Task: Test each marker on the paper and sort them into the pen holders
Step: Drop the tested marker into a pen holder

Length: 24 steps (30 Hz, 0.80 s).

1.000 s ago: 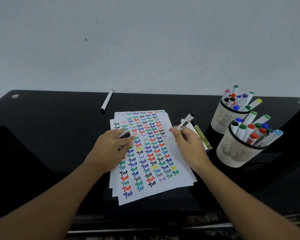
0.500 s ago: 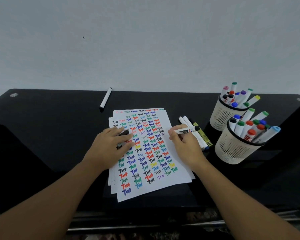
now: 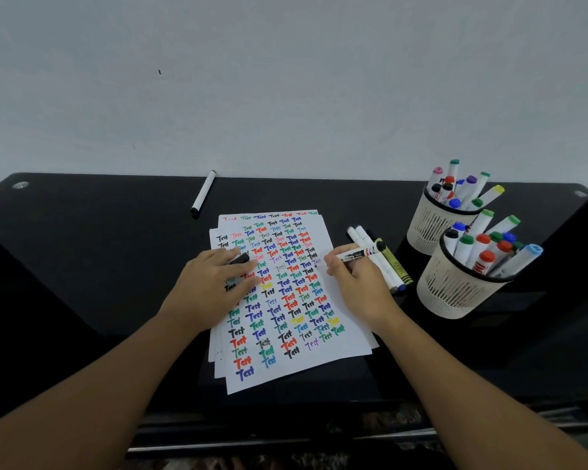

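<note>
A stack of white paper (image 3: 340, 347) covered with coloured "Test" words lies in the middle of the black table. My right hand (image 3: 357, 283) grips a white marker (image 3: 360, 253) with a black end, its tip down at the paper's right edge. My left hand (image 3: 214, 286) rests on the paper's left side and holds a black cap (image 3: 241, 258) between its fingers. Two cream mesh pen holders stand at the right, the far holder (image 3: 428, 228) and the near holder (image 3: 452, 293), both full of markers.
Several loose markers (image 3: 381, 262), white and one yellow-green, lie between the paper and the holders. A single white marker (image 3: 203, 194) with a black end lies near the table's back edge (image 3: 286, 178) by the wall. The table's front edge runs below my forearms.
My right hand has tipped the marker from pointing up to lying nearly flat and brought its tip down to the paper's right edge. My left hand has stayed on the paper.
</note>
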### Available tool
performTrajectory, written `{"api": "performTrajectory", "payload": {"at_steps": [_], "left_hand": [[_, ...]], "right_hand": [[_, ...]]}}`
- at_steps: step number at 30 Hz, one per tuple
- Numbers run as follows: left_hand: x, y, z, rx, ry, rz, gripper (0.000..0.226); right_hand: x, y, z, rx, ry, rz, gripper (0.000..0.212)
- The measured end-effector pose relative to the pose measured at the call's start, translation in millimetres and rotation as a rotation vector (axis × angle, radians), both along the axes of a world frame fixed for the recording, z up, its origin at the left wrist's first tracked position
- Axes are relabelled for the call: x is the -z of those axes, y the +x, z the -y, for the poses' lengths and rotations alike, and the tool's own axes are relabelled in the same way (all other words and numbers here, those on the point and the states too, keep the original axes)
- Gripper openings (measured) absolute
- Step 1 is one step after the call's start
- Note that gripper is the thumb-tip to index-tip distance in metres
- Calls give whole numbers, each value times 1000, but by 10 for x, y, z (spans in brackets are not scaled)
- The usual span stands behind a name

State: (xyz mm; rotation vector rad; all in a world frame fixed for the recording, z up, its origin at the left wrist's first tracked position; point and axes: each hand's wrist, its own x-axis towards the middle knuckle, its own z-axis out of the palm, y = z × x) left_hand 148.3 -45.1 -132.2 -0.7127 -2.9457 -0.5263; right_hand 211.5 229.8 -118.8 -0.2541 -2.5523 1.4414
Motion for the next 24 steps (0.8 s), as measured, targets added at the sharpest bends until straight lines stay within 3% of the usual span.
{"api": "performTrajectory", "payload": {"at_steps": [16, 24], "left_hand": [[-26, 20, -7, -9, -1, 13, 57], [-30, 19, -8, -8, -6, 12, 55]], "right_hand": [[-60, 58, 11, -6, 43, -6, 23], [-70, 79, 9, 37, -33, 4, 22]]}}
